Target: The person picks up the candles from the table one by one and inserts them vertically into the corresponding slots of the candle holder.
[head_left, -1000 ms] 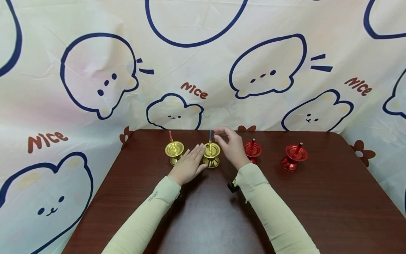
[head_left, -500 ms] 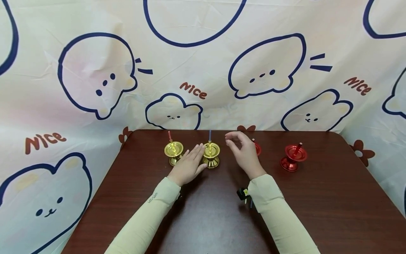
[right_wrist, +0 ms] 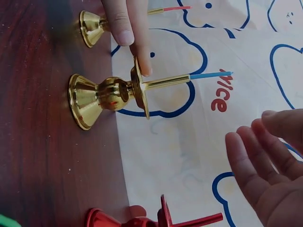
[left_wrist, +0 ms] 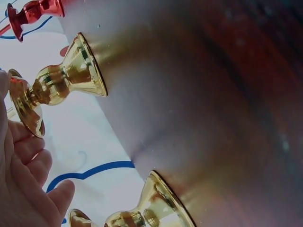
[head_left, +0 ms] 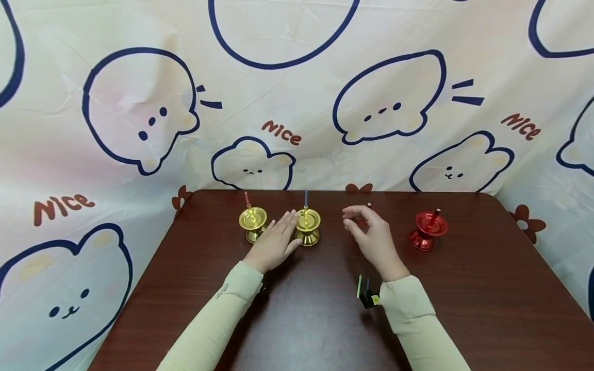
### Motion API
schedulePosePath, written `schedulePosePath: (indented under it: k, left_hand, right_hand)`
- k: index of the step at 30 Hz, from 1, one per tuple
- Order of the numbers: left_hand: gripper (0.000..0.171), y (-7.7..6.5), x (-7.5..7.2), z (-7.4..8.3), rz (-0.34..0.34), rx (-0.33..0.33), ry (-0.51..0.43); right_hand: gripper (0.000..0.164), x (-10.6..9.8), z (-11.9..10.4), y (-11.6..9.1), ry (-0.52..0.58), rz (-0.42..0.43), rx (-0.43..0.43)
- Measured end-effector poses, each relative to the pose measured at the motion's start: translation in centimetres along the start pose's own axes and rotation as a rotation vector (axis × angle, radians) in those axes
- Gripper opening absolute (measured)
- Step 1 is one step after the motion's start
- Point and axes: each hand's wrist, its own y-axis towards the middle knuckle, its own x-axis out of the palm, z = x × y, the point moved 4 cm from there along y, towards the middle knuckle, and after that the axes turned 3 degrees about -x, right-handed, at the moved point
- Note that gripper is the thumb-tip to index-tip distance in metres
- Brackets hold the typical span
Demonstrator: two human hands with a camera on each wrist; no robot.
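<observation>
My left hand extends its straight fingers to the rim of a gold candle holder. A blue candle stands upright in that holder's tube. Just left of the hand, a second gold holder carries a red candle. Off to the right, my right hand hovers with loosely bent fingers and nothing in them, clear of the blue candle. Behind it a red candle holder is mostly hidden in the head view. Another red holder, with a bare red tube, stands farther right.
Beside the black wrist camera on my right arm show a thin green stick and a thin blue stick. The brown table ends at a cartoon-printed cloth behind the holders.
My right hand has drawn away from the blue candle to the right, passing in front of the nearer red holder. My left hand has stayed at the gold holder's rim.
</observation>
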Motion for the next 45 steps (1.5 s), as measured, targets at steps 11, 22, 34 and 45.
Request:
schedulePosePath:
  k: [11, 22, 34, 45]
  left_hand:
    - [0.066, -0.5, -0.4, 0.3, 0.051, -0.016, 0.007]
    - [0.055, -1.4, -1.8, 2.4, 0.242, 0.039, 0.083]
    - [0.043, -0.7, -2.7, 6.2, 0.407, 0.245, 0.117]
    - [0.05, 1.1, -2.8, 8.6, 0.332, 0.265, 0.143]
  right_hand:
    - [0.024, -0.5, 0.6, -2.0, -0.003, -0.041, 0.141]
    - [0.027, -0.7, 1.4, -3.5, -0.066, -0.091, 0.296]
    - [0.024, -1.0, 1.5, -5.0, -0.211, -0.11, 0.361]
    - [0.023, -0.3, 2.5, -6.2, -0.259, -0.186, 0.452]
